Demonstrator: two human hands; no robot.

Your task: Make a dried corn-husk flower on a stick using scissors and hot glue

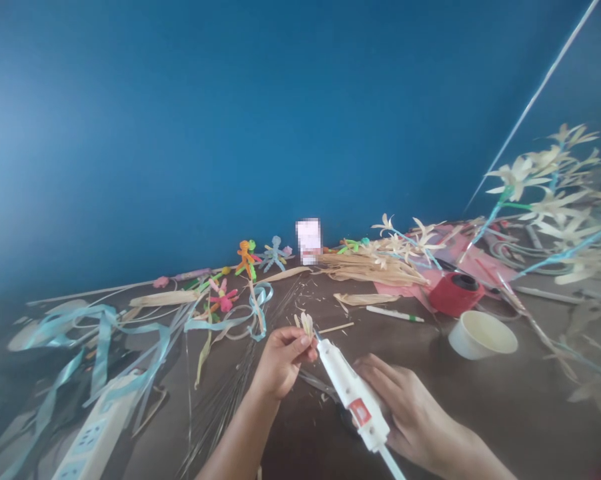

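Between the fingertips of my left hand (285,360) is a small cream flower of pale husk-like petals (306,324), pinched with its petals pointing up. My right hand (405,407) is wrapped round a white hot glue gun (348,387) with a red switch patch. Its metal nozzle (318,335) meets the flower's right side; whether it touches the petals I cannot tell. The cord leaves the gun's rear toward the bottom edge. Beneath the hands, partly hidden, lie scissors (318,385) on the dark table (300,447).
Light-blue ribbon (100,333) and a white power strip (98,427) lie left. Pipe-cleaner figures (245,259) line the back near dried husks (370,267). At right are a white bowl (483,335), a red tape roll (455,293) and finished husk flowers (518,177) on blue stems.
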